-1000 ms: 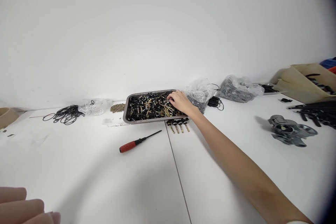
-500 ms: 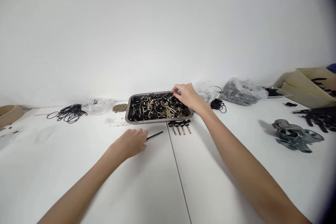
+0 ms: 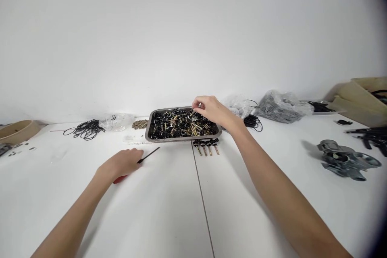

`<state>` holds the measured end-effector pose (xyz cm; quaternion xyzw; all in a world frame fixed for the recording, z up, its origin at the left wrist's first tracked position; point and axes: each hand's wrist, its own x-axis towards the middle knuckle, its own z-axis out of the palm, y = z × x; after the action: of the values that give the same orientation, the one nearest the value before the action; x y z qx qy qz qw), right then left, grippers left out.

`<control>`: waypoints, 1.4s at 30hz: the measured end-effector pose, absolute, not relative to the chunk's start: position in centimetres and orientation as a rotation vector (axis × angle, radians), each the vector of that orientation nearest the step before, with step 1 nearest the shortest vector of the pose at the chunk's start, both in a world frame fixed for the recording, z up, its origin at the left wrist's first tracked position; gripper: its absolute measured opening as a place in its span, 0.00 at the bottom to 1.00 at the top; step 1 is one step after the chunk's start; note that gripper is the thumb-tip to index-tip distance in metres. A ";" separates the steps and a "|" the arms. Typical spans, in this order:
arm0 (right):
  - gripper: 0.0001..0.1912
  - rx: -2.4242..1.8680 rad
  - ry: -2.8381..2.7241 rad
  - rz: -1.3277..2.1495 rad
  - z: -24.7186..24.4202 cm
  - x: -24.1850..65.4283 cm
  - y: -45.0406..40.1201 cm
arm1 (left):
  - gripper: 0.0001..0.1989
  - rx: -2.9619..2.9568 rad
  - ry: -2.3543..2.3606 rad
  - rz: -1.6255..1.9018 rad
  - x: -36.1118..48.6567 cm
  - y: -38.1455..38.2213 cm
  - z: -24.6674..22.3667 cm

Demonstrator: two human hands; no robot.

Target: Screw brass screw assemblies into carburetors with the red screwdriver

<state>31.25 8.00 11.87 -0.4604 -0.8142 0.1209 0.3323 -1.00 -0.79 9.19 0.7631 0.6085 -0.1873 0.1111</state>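
Note:
My left hand [image 3: 125,163] is closed around a screwdriver [image 3: 150,155] over the table, left of the tray. Its thin dark shaft points up and to the right, and a bit of red handle shows below my palm. Over the back right of a metal tray [image 3: 169,140], my right hand [image 3: 210,109] has its fingers pinched together; whatever is between them is too small to make out. Small black parts and brass-coloured pins [image 3: 173,123] fill the tray. Several black-topped pieces with brass stems [image 3: 206,147] lie in a row at its front edge.
Left of the tray are small brass pieces [image 3: 140,124], a clear plastic bag [image 3: 121,123], black rubber rings [image 3: 89,130] and a beige bin [image 3: 21,131]. To the right are a bag of grey parts [image 3: 279,109], a metal carburetor-like casting [image 3: 347,159] and a cream box [image 3: 353,98].
My left hand has moved left and slightly down with the screwdriver, away from the tray. My right hand has shifted slightly left over the tray.

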 end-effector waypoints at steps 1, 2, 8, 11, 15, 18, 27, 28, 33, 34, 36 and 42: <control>0.05 -1.193 -2.131 0.319 12.0 31.3 7.9 | 0.06 2.194 1.832 -0.545 -2.2 -0.8 9.2; 0.05 -1.184 -2.133 0.324 12.2 31.3 7.8 | 0.06 2.147 1.873 -0.547 -3.3 -0.9 9.2; 0.04 -1.179 -2.134 0.352 12.9 31.5 7.3 | 0.09 1.950 2.035 -0.477 -8.3 -0.2 8.5; 0.05 -1.173 -2.145 0.385 13.2 31.5 6.9 | 0.14 1.936 2.023 -0.378 -9.6 0.3 7.7; 0.05 -1.166 -2.146 0.424 13.4 31.4 6.6 | 0.17 1.924 2.023 -0.267 -10.7 1.0 6.6; 0.05 -1.157 -2.157 0.434 13.4 31.3 6.6 | 0.17 1.864 2.043 -0.234 -11.1 1.7 6.3; 0.06 -1.180 -2.190 0.486 13.8 30.6 6.0 | 0.17 1.980 2.138 -0.251 -7.0 0.8 9.4; 0.06 -1.186 -2.205 0.494 13.9 30.4 5.8 | 0.18 2.031 2.110 -0.167 -5.5 0.6 9.9; 0.09 -1.125 -2.324 0.535 14.1 28.8 4.8 | 0.22 1.955 1.790 0.454 2.6 0.8 10.8; 0.09 -1.106 -2.351 0.543 14.0 28.4 4.6 | 0.24 1.862 1.662 0.501 4.0 1.0 10.6; 0.08 -1.066 -2.405 0.546 13.7 27.7 4.3 | 0.26 1.692 1.457 0.541 5.9 1.4 10.0; 0.08 -0.944 -2.510 0.529 13.1 26.4 4.0 | 0.23 1.506 1.252 0.588 7.8 2.0 7.9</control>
<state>26.36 3.99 13.11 -0.3381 -0.8993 0.1896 0.2026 7.76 2.00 7.91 0.6283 0.5226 0.2456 0.5213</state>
